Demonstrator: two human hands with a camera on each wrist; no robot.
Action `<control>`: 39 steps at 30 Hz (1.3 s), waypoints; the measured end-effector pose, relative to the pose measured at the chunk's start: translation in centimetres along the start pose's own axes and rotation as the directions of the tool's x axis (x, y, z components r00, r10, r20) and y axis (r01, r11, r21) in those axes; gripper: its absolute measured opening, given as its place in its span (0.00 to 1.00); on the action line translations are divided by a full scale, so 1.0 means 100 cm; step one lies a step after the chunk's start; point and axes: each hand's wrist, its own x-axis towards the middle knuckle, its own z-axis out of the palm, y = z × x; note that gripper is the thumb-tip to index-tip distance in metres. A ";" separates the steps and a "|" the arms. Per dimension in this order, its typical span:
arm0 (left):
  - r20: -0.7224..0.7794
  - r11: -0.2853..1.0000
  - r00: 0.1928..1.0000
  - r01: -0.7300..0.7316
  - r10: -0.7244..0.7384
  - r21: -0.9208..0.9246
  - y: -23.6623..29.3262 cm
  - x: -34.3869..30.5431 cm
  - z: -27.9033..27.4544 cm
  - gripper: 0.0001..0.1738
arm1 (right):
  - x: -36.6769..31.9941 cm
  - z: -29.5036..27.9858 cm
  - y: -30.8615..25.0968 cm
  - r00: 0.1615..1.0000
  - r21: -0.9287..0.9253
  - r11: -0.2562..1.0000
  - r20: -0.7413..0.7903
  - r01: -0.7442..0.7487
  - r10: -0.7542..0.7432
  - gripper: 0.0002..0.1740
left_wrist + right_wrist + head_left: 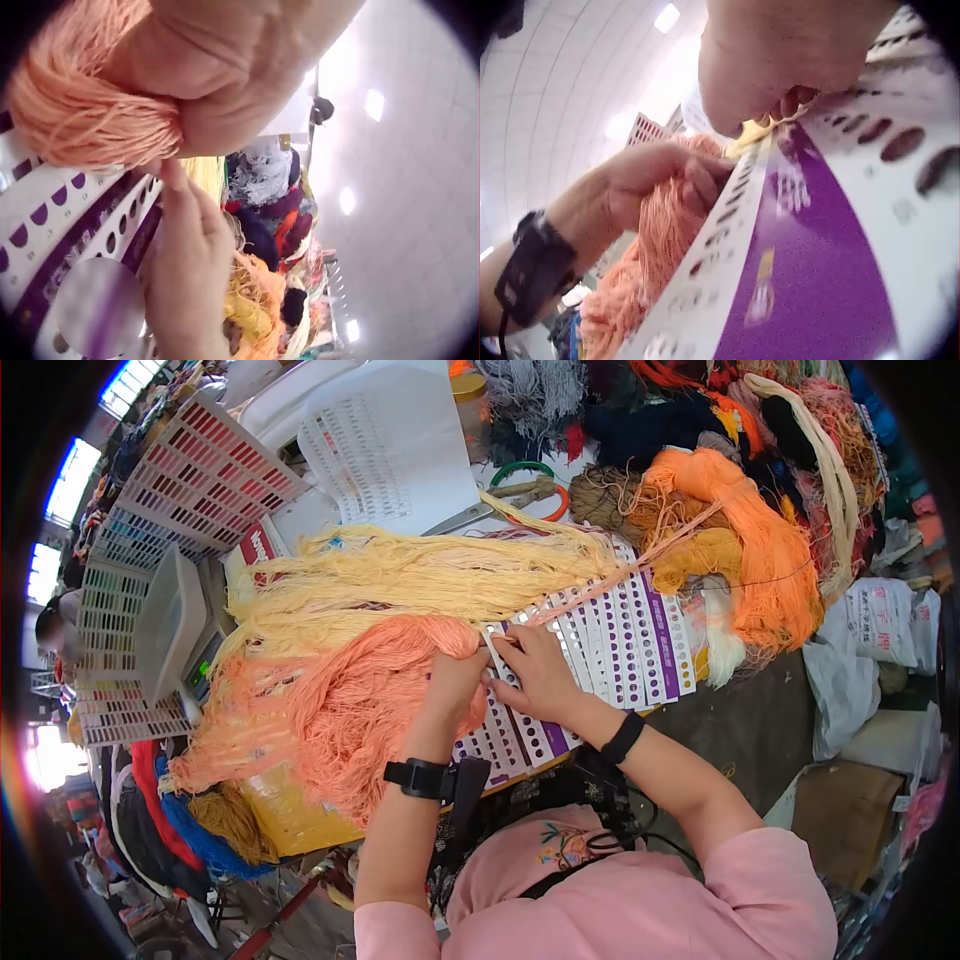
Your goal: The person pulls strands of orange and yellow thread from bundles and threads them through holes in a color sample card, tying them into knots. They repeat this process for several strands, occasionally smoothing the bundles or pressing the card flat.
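My left hand (pixel 456 682) grips the looped end of a thick coral yarn skein (pixel 355 705), whose strands spread leftward over the table. In the left wrist view, the yarn bundle (pixel 97 124) bulges out below the curled fingers. Close beside it is my right hand (pixel 545 678), fingers bent, its thumb and index tip right at the left hand's fingertips. Both hands are over white-and-purple punched cards (pixel 655 630) with rows of holes. The right wrist view has the right hand (pixel 787 64) curled over a card's (pixel 810 247) far end; I cannot tell what it pinches.
Pale yellow yarn (pixel 400 575) lies beyond the hands. Scissors (pixel 490 508) and a printed swatch sheet (pixel 385 450) are behind it. Colour charts (pixel 190 480) stand at the left near a white tray (pixel 170 625). Orange yarn (pixel 750 540) and other skeins are heaped at the right.
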 end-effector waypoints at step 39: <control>-0.093 0.944 0.966 -0.255 0.240 -0.209 0.087 -0.140 -0.137 0.13 | 0.003 0.008 -0.001 0.978 0.066 0.977 0.053 -0.205 0.201 0.18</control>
